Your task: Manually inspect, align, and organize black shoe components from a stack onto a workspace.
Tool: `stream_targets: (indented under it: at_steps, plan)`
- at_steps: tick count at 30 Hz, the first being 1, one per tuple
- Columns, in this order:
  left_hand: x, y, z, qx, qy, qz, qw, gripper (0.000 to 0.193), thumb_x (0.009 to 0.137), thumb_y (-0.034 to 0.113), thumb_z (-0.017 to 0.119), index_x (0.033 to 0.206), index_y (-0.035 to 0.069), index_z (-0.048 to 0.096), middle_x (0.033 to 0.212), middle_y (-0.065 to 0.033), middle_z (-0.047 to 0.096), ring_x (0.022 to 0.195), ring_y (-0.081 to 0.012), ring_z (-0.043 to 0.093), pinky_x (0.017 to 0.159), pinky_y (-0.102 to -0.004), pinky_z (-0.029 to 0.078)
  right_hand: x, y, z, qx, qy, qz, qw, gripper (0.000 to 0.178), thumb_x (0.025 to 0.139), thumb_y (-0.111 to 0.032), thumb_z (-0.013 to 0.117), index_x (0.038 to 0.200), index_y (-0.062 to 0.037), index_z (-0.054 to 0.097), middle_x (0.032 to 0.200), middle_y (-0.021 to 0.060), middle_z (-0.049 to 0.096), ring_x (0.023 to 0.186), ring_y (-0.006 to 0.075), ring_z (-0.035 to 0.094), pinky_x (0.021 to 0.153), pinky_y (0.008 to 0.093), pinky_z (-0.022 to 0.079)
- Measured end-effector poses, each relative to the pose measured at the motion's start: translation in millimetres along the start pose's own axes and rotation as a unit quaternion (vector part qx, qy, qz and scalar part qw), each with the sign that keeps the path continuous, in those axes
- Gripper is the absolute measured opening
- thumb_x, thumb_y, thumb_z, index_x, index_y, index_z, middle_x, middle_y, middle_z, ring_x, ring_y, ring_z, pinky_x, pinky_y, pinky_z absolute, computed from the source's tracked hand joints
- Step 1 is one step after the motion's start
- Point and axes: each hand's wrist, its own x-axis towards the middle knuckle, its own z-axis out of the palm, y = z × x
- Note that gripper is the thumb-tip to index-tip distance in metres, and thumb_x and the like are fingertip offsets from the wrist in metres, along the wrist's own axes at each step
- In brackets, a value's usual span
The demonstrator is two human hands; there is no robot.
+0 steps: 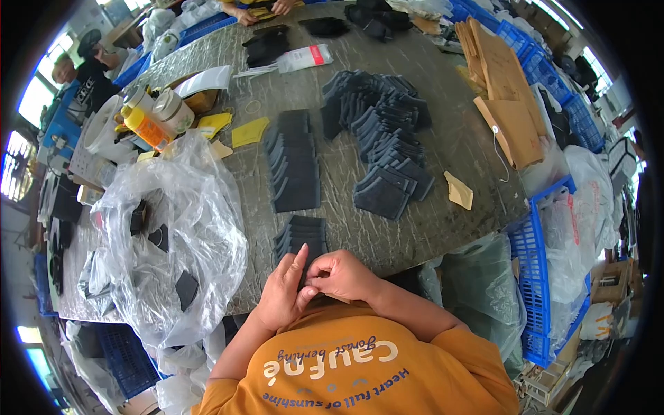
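Observation:
Both my hands meet at the near edge of the table, over the close end of a short row of overlapping dark fabric pieces (302, 229). My left hand (280, 294) has its index finger pointing away from me, and its thumb bends in toward the other hand. A dark sliver of a fabric piece shows between the two hands. My right hand (342, 275) is closed in a pinch at that piece, which the fingers mostly hide. Straight ahead lies a longer row of dark fabric pieces (296, 162). To its right a heaped, curving pile of similar pieces (387, 138) spreads out.
A clear plastic bag (173, 242) with a few dark scraps covers the table's left. Beyond it stand an orange bottle (146, 128) and jars. Brown paper (508, 97) lies at the right, above a blue crate (532, 277). Another person's hands (263, 12) work at the far edge.

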Motion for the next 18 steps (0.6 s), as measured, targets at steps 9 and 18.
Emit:
stream_targets:
  at_steps: [9, 18]
  plan:
    - [-0.5, 3.1, 8.8, -0.515, 0.116, -0.177, 0.831, 0.035, 0.083, 0.005, 0.056, 0.117, -0.001, 0.055, 0.095, -0.0055, 0.053, 0.089, -0.0157, 0.05, 0.085, -0.0282, 0.039, -0.8, 6.3, 3.9, 0.186, -0.003, 0.015, 0.983, 0.002, 0.083, -0.006, 0.054, 0.082, -0.0048, 0.055, 0.068, -0.0042, 0.05, 0.061, 0.0022, 0.044, 0.053, 0.0206, 0.036]
    - [31.7, 22.9, -36.9, 0.045, 0.086, 0.103, 0.99, 0.026, 0.06, 0.012, 0.077, 0.083, 0.01, 0.066, 0.081, -0.004, 0.058, 0.071, -0.021, 0.055, 0.06, -0.03, 0.046, 2.0, 5.7, 5.7, 0.145, -0.039, -0.052, 0.987, 0.019, 0.087, -0.003, 0.037, 0.099, -0.0033, 0.052, 0.086, 0.0008, 0.052, 0.082, 0.008, 0.049, 0.076, 0.0224, 0.041]
